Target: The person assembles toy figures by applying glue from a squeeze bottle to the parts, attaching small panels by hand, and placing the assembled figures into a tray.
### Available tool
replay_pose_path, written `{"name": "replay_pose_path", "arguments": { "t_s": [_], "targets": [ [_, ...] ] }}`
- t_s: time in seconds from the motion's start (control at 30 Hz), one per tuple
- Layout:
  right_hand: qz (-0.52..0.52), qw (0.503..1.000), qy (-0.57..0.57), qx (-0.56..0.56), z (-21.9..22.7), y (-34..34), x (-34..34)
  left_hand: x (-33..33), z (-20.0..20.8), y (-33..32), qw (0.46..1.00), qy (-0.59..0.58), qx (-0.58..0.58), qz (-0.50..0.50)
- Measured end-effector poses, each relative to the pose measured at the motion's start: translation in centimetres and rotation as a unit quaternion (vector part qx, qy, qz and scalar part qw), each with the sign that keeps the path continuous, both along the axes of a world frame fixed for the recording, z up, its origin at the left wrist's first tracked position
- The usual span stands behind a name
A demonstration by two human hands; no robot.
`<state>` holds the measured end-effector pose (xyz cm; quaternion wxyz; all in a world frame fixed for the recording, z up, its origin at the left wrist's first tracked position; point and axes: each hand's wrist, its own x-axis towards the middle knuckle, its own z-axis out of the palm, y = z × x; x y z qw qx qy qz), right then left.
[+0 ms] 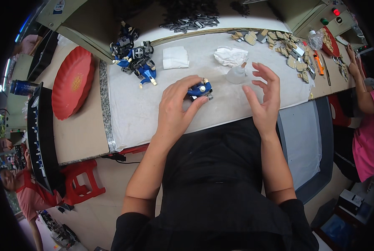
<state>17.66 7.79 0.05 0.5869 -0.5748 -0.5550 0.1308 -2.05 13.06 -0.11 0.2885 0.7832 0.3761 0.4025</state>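
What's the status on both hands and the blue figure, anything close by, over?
Left hand: holding blue figure. Right hand: open, nothing visible in it. Translucent bottle close to right hand, crumpled white cloth just beyond.

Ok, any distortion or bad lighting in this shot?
Head view: straight edges bend toward the black rim; head view, top: black pieces fade into darkness; head view, centre: left hand and blue figure are well lit.

My feed: wearer's hands [176,102] [264,100], two; red dishes [85,62] [334,47], two; white cloths [175,57] [231,55], two; orange tool [319,64], one (heaped figures [147,73], I can't separate).
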Motion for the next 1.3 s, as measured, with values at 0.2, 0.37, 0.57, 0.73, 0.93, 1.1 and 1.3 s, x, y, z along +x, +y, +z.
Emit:
{"name": "replay_pose_path", "arguments": {
  "t_s": [0.2,0.37,0.57,0.73,0.93,1.1,1.3],
  "targets": [
    [-0.024,0.996,-0.035,-0.082,-0.7,1.2,0.1,-0.5,0.0,-0.4,0.996,0.074,0.046,-0.032],
    [-0.025,0.994,-0.034,-0.1,-1.0,1.3,-0.1,-0.6,-0.3,-0.4,0.994,0.091,0.048,-0.033],
    [-0.021,0.994,-0.048,-0.092,-0.5,1.7,-0.4,-0.5,-0.2,-0.6,0.994,0.094,0.036,-0.03],
    [-0.011,0.996,-0.037,-0.08,-0.8,1.8,-0.4,-0.5,-0.3,-0.4,0.995,0.09,0.041,-0.029],
    [-0.014,0.995,-0.047,-0.082,-0.8,1.7,-0.5,-0.6,-0.1,-0.3,0.995,0.081,0.046,-0.033],
    [-0.051,0.997,-0.043,-0.037,-1.5,1.5,0.0,-0.4,0.0,-0.1,0.997,0.057,0.035,-0.048],
    [-0.037,0.998,-0.016,-0.039,-1.7,1.1,-0.5,-0.9,0.0,-0.6,0.996,0.064,0.047,-0.029]
  ]
}}
